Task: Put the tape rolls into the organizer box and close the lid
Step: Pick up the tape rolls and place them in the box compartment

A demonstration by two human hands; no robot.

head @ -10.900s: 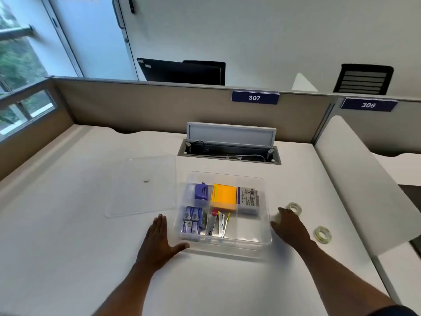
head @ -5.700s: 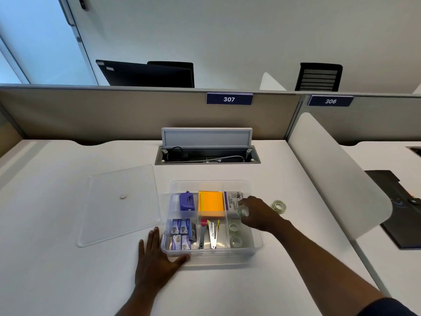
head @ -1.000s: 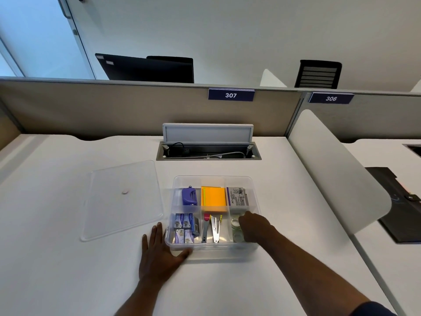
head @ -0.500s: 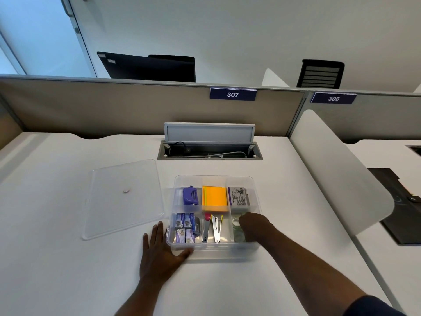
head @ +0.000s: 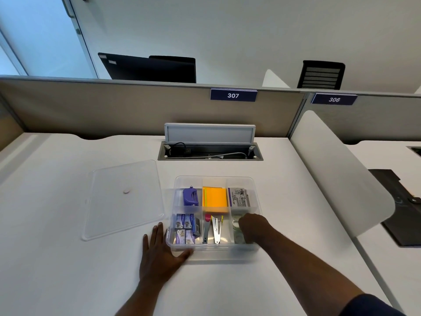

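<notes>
The clear organizer box [head: 214, 253] sits open on the white desk, divided into compartments. Clear tape rolls [head: 237, 224] lie in its front-right compartment, partly hidden by my right hand [head: 254, 228], which reaches down into that compartment with fingers curled over them. Whether the fingers grip a roll is hidden. My left hand [head: 160, 254] lies flat on the desk with fingers apart, its thumb against the box's front-left corner. The clear lid [head: 124, 198] lies flat on the desk to the left of the box.
The box also holds a purple stapler [head: 190, 196], orange sticky notes [head: 215, 200], a labelled packet [head: 239, 197], staple boxes [head: 185, 228] and metal tools [head: 213, 229]. An open cable hatch [head: 209, 145] lies behind. A white divider [head: 337, 179] rises at the right.
Over the earlier frames my right hand carried tape rolls from the desk on the right into the front-right compartment. In the last second it has stayed there; my left hand is unmoved.
</notes>
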